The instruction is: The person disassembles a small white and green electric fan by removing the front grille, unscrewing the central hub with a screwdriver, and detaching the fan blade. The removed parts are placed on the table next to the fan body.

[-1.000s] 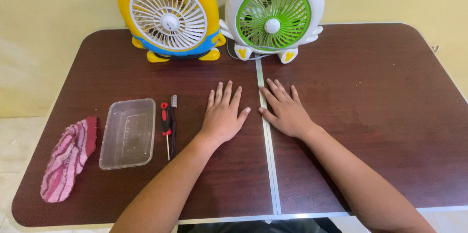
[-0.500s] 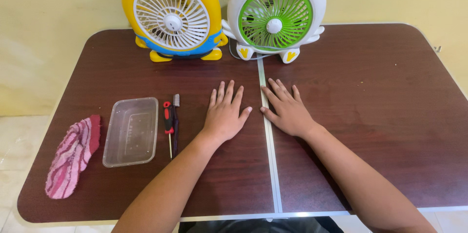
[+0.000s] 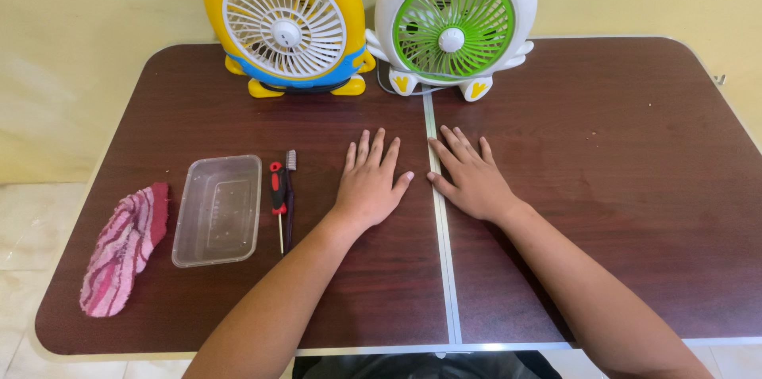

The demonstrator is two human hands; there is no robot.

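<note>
1. Folding table (image 3: 603, 188), dark wood-grain top, a pale metal seam running front to back down the middle. Everything sits on it.
2. Yellow fan (image 3: 284, 23), cartoon-shaped with a white grille, upright at the far edge, left of the seam. White fan with green grille (image 3: 452, 26) stands just beside it, straddling the far end of the seam.
3. Left hand (image 3: 367, 184) lies flat, palm down, fingers spread, holding nothing; it rests just left of the seam. Right hand (image 3: 472, 180) likewise flat and empty, just right of the seam, thumb tips near each other but apart.
4. Clear plastic tray (image 3: 218, 210), empty, left of the hands, long axis front to back.
5. Pink striped cloth (image 3: 123, 248) near the table's left edge, well apart from the hands.
6. Red-handled screwdriver (image 3: 277, 195) lies between tray and left hand, long axis front to back, handle far, shaft toward the person. Small brush (image 3: 290, 188) lies touching or just beside it, parallel, bristles at the far end.
7. Key relation: both tools lie to the left of the left hand, near it; right hand is farther, across the seam. Fans stand straight ahead of both hands.
</note>
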